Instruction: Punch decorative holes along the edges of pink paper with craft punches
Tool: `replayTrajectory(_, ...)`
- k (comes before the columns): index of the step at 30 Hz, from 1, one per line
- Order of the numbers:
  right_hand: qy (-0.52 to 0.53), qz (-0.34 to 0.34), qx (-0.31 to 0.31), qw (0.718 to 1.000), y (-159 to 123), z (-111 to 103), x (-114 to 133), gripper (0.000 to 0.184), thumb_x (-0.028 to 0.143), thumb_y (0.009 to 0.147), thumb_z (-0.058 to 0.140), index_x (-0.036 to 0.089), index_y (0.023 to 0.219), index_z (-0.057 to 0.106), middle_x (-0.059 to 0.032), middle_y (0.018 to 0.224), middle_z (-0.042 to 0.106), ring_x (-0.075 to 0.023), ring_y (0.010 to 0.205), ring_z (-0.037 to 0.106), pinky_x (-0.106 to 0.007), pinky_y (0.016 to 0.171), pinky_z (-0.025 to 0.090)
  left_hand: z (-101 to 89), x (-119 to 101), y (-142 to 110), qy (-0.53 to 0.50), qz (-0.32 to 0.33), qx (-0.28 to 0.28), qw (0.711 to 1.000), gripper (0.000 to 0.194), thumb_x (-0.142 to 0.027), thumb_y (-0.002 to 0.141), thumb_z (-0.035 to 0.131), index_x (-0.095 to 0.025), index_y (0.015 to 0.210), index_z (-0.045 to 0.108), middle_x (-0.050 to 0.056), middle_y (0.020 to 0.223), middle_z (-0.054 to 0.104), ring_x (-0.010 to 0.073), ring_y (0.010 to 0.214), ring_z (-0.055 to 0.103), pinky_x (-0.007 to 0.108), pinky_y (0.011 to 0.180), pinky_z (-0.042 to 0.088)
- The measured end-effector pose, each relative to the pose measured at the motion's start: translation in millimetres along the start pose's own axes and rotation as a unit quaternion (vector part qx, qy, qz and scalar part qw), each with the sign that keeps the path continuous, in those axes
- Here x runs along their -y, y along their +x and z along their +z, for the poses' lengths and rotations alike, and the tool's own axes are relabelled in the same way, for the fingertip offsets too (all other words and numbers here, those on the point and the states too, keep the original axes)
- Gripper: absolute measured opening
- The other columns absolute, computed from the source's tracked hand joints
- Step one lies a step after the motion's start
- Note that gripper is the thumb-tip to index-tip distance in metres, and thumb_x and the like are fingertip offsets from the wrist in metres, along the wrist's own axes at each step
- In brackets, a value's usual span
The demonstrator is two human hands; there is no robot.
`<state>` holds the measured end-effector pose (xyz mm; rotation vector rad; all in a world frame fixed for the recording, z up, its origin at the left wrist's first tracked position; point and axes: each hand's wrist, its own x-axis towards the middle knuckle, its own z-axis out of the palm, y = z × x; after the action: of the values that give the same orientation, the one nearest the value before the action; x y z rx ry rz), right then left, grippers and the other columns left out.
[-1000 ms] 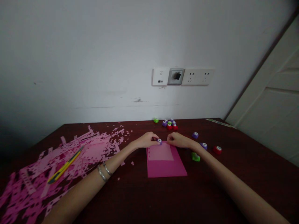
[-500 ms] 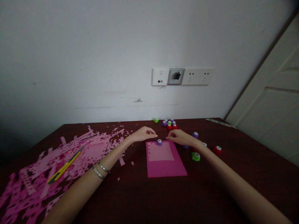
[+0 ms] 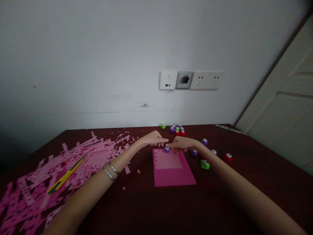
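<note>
A small purple paper punch (image 3: 166,149) sits on the far edge of a light pink sheet (image 3: 168,160) lying on a darker pink card (image 3: 174,176). My right hand (image 3: 183,144) reaches in from the right, its fingertips closed on the punch. My left hand (image 3: 153,139) hovers just behind and left of the punch, fingers stretched toward the right hand and holding nothing. Two silver bangles (image 3: 110,171) circle my left wrist.
Loose punches lie to the right: purple (image 3: 204,141), green (image 3: 204,164), red (image 3: 227,157), and a cluster (image 3: 177,130) near the wall. Pink paper scraps (image 3: 49,182) and a yellow utility knife (image 3: 65,177) cover the left of the dark wooden table (image 3: 156,209). Wall sockets (image 3: 190,80) sit above.
Both hands let go of the punch and drew apart half a second ago. Now they have come together again, the right hand's fingers back on the punch.
</note>
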<state>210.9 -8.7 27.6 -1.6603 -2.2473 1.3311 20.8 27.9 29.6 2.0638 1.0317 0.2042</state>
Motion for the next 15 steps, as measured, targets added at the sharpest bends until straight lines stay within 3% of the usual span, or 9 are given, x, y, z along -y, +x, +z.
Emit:
replayTrajectory(6,0.020,0.035,0.047,0.998,4.2,-4.3,8.3,0.054,0.063,0.067,0.058,0.010,0.062,0.061,-0.0004,0.055,0.054,-0.0035,0.040,0.039,-0.017,0.034,0.023,-3.9,1.1,12.3,-0.025,-0.065,0.109,0.992,0.054,-0.067,0.060,0.060,-0.013,0.060,0.064,0.001,0.053,0.050,0.0053,0.042,0.032,0.021,0.040,0.019)
replayTrajectory(15,0.046,0.073,0.112,0.990,13.0,-7.4,9.6,0.045,0.054,0.067,0.063,0.010,0.068,0.063,0.0014,0.054,0.053,-0.0020,0.039,0.037,-0.014,0.033,0.020,-6.6,9.6,32.7,-0.051,-0.079,0.220,0.971,0.048,-0.063,0.055,0.067,-0.015,0.058,0.067,0.003,0.056,0.050,0.0041,0.041,0.026,0.022,0.039,0.012)
